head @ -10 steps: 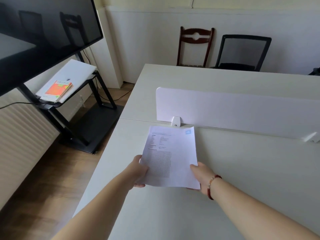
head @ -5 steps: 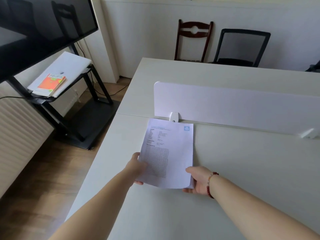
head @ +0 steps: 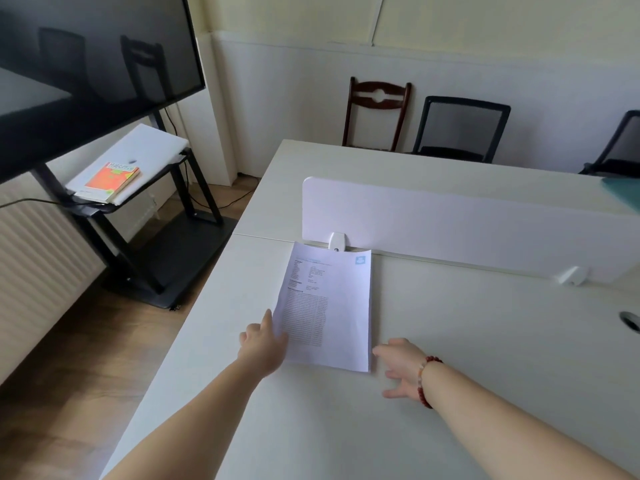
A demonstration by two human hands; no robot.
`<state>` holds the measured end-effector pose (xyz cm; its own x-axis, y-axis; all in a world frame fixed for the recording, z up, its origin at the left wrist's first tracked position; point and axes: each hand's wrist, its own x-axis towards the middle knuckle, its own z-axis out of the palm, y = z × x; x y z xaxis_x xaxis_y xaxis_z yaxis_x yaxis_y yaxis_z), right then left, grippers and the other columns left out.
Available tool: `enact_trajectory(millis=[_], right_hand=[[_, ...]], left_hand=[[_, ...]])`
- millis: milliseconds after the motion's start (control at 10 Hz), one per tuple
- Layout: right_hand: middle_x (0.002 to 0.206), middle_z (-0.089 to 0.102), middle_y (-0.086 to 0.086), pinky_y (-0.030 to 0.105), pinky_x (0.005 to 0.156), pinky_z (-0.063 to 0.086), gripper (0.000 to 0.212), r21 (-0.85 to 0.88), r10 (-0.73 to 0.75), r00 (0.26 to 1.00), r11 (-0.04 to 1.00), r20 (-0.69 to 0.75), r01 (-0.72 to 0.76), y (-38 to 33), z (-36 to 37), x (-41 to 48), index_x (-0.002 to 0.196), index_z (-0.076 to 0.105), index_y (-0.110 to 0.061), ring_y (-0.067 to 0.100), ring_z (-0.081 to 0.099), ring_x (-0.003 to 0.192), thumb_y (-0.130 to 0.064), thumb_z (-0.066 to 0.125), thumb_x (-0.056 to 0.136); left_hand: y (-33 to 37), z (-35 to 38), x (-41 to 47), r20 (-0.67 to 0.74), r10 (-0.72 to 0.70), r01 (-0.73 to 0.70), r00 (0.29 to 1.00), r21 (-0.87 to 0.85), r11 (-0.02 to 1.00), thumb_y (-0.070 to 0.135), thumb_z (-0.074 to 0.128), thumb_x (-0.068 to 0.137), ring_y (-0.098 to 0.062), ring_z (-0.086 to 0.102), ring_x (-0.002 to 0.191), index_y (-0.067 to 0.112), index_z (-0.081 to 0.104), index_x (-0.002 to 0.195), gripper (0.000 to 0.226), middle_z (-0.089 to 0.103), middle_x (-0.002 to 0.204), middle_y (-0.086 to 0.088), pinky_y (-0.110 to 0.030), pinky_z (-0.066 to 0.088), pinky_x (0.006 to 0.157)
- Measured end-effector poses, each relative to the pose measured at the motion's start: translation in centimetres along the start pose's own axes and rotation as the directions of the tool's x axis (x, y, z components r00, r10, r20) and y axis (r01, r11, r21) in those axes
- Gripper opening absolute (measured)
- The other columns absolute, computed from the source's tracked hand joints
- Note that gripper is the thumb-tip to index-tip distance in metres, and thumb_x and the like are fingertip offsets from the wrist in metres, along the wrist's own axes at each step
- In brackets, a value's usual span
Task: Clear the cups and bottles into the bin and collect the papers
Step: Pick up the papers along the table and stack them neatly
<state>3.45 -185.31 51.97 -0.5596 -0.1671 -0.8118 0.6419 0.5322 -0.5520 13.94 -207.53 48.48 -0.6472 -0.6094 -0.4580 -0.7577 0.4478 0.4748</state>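
Note:
A stack of printed white papers (head: 329,306) lies flat on the white desk (head: 485,358), its far edge against the foot of the divider panel. My left hand (head: 262,344) rests at the stack's near left edge, fingers spread and touching it. To the right of the near right corner, my right hand (head: 401,367), with a red bead bracelet on the wrist, lies open on the desk, just clear of the paper. No cups, bottles or bin are in view.
A white divider panel (head: 467,226) stands across the desk. A large screen on a black stand (head: 156,258) is at the left, with an orange book (head: 112,176) on its shelf. A wooden chair (head: 379,112) and black mesh chairs (head: 462,128) line the far wall.
The papers, held up in both hands a second ago, now lie flat on the desk against the divider. Both hands have let go and opened beside them.

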Motion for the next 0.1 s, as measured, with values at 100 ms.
enact_trajectory(millis=[100], right_hand=[[0.106, 0.046, 0.0, 0.049, 0.09, 0.051, 0.061, -0.039, -0.037, 0.999, 0.999, -0.006, 0.036, 0.96, -1.5, -1.79, 0.146, 0.029, -0.021, 0.025, 0.046, 0.109, -0.021, 0.05, 0.089]], left_hand=[[-0.77, 0.04, -1.81, -0.045, -0.022, 0.023, 0.999, 0.017, 1.0, 0.045, 0.036, 0.098, -0.034, 0.024, 0.141, 0.024, 0.007, 0.156, 0.068, 0.028, 0.154, -0.012, -0.043, 0.025, 0.113]])
